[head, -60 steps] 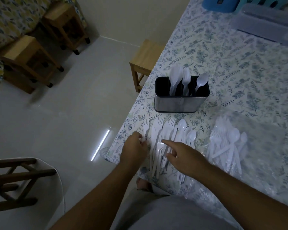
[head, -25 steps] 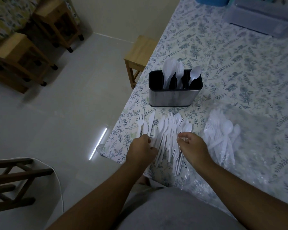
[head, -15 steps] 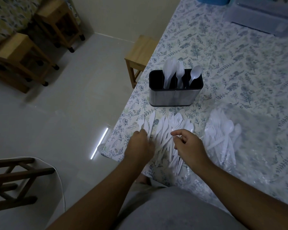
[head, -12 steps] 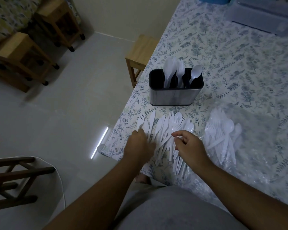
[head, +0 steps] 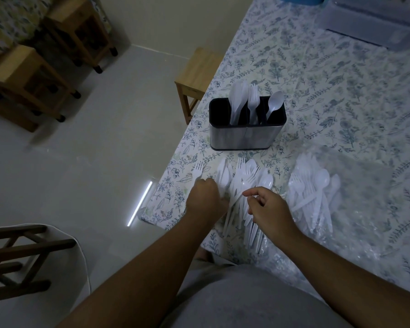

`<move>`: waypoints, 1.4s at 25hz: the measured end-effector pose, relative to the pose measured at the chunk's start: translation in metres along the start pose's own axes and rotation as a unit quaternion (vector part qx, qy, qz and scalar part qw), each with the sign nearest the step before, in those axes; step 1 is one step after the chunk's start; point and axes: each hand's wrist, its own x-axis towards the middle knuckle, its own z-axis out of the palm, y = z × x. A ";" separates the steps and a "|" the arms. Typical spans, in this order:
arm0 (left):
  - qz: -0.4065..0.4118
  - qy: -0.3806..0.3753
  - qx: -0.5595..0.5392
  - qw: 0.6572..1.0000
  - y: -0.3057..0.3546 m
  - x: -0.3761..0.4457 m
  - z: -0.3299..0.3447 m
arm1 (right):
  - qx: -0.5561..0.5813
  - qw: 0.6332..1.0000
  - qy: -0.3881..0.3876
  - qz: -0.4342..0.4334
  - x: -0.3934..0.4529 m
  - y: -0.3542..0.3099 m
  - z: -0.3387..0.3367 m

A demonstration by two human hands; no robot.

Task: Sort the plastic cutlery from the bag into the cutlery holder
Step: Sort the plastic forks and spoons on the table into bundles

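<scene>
**Both hands in the loose cutlery pile**

L hand [head: 206,200] curled, gripping a white plastic fork [head: 198,170] at the pile's [head: 244,185] left edge. R hand [head: 268,209] loosely curled over the pile; can't tell if it's pinching anything. Cutlery holder [head: 244,136] just beyond, w/ knives, fork, spoon upright. Clear bag [head: 355,185] to the right, more cutlery inside.

Probably a home dining room: floral-clothed table [head: 341,91], wooden stools [head: 199,69].

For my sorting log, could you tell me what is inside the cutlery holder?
The cutlery holder holds white knives, a fork and a spoon; their lower handles are hidden.
</scene>
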 end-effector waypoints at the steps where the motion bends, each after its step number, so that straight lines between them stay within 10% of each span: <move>1: -0.002 -0.008 0.010 1.000 0.000 0.003 -0.003 | 0.004 1.000 0.000 0.001 0.000 0.000 0.000; 20: -0.001 -0.024 -0.108 0.994 0.000 -0.001 -0.027 | 0.083 0.991 -0.048 0.097 0.004 -0.019 0.002; 26: 0.138 -0.017 -0.200 0.970 0.028 -0.023 -0.023 | 0.411 0.872 -0.112 0.241 0.013 -0.042 0.008; 31: -0.005 0.078 -0.444 0.893 0.030 -0.048 -0.023 | 0.513 0.819 0.016 0.258 0.027 -0.042 0.001; 35: -0.208 -0.006 -0.651 0.730 0.039 -0.051 -0.012 | 0.544 0.813 0.019 0.208 0.019 -0.050 0.011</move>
